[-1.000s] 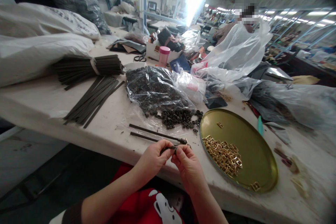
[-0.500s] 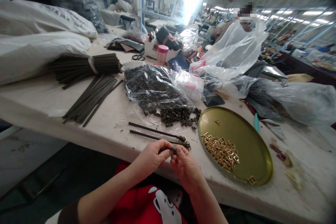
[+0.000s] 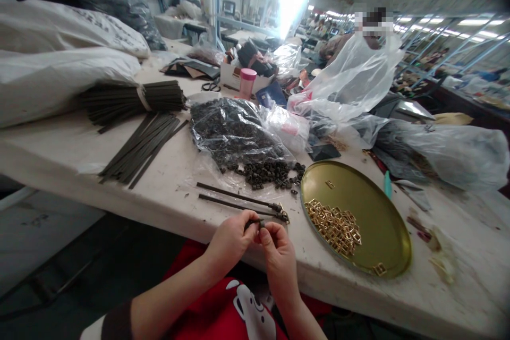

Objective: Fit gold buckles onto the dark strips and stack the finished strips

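Note:
My left hand and my right hand meet at the table's front edge, both pinched on one small dark strap piece held between their fingertips. Just beyond them two finished dark straps with metal ends lie on the white table. To the right sits a round gold tray with a heap of small gold buckles. Small dark loops spill from a clear plastic bag behind the straps.
A tied bundle of dark strips and loose strips lie at the left, beside big white sacks. A pink cup, scissors, boxes and plastic bags crowd the back. Another person sits far behind the bags.
My hands have stayed together on the small piece and shifted slightly left and down; the fingers have turned it a little. The view has moved a bit.

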Motion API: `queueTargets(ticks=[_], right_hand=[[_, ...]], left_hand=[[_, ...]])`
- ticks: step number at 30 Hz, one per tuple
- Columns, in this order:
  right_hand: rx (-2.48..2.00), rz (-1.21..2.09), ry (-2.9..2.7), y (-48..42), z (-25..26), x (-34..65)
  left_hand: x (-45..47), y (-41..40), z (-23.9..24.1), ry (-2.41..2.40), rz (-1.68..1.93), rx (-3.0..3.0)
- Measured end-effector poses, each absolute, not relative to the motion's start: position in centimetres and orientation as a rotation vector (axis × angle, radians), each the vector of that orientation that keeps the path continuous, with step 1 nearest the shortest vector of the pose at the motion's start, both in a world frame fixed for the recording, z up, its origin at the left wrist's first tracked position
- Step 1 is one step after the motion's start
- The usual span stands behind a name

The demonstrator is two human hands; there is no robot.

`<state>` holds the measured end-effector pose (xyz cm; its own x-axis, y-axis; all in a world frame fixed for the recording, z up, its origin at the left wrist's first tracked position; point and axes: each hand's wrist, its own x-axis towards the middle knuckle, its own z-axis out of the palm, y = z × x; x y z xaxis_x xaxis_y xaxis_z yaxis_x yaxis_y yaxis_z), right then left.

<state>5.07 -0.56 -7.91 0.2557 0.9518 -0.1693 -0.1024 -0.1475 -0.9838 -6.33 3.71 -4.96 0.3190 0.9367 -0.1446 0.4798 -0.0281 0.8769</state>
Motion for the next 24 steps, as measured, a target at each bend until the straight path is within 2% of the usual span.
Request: queueTargets(ticks=[3,10,18,24], right_hand=[[-1.389,1.129,-0.964,-0.6,-7.8,5.6],[-1.276,1.32,-0.74,-0.1,-6.9,7.0],[-1.394,0.864,-1.401,-0.1,-6.6,7.8],[-1.364,1.102,-1.205,0.4,-6.0,8.3]], left_hand=[[-6.6,4.0,-4.7,1.24,0.602,1.662],[-7.2,4.6,-3.6,1.151,0.501,1.771],[-7.2,4.4,-3.7,1.188,0.312,1.943],[-6.9,4.1,-3.1,1.183,0.401,1.827]])
